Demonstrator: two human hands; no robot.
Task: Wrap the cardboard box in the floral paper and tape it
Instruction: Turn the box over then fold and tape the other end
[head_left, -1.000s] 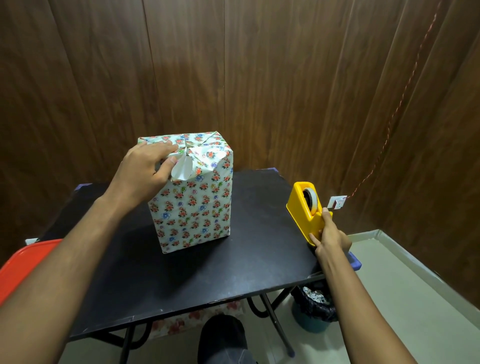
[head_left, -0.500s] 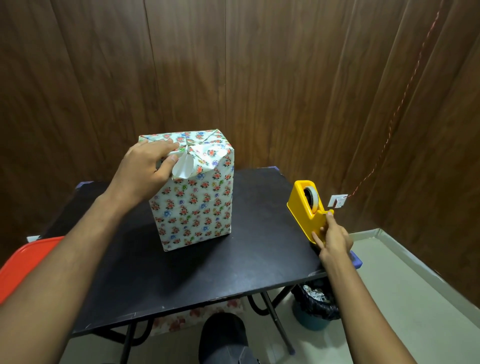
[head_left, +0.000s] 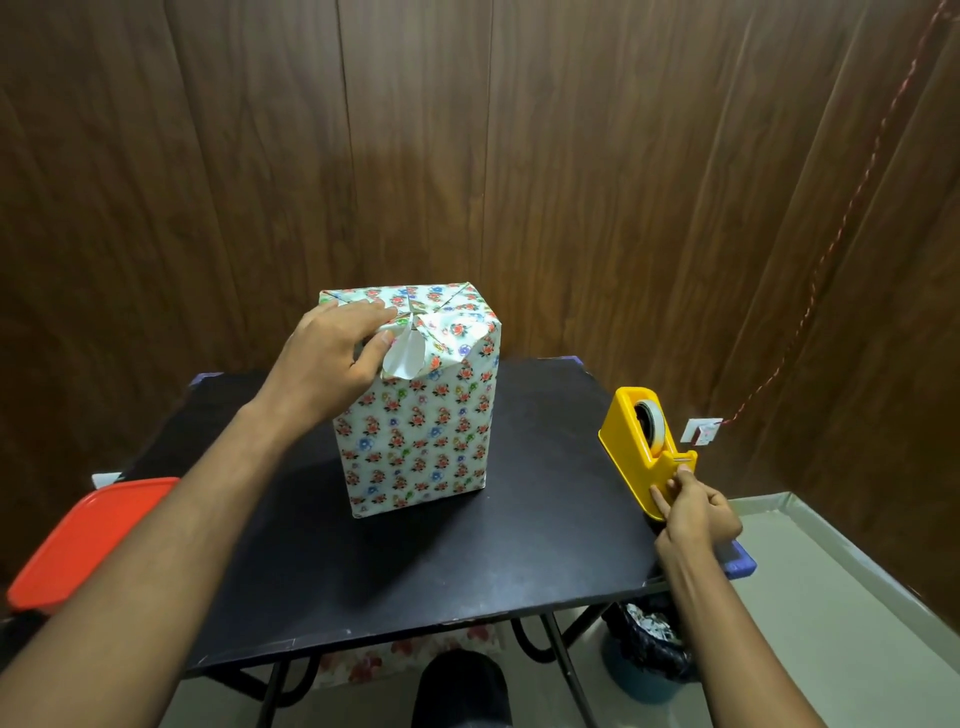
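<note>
Your floral-wrapped box (head_left: 415, 415) stands upright mid-table (head_left: 467, 571), long axis vertical, loose white flap (head_left: 404, 358) facing you. Your left hand (head_left: 332, 358) presses the top folds, fingers fairly straight. Your right hand (head_left: 693, 512) pinches at the yellow tape dispenser (head_left: 631, 441) cutter.

A black folding table (head_left: 415, 571) carries two things. The box (head_left: 415, 447), wrapped in floral paper, stands upright near the middle, a little to the far side. A yellow tape dispenser (head_left: 636, 457) sits at the right edge, well apart from the box. The table stands on a pale floor (head_left: 831, 623).
</note>
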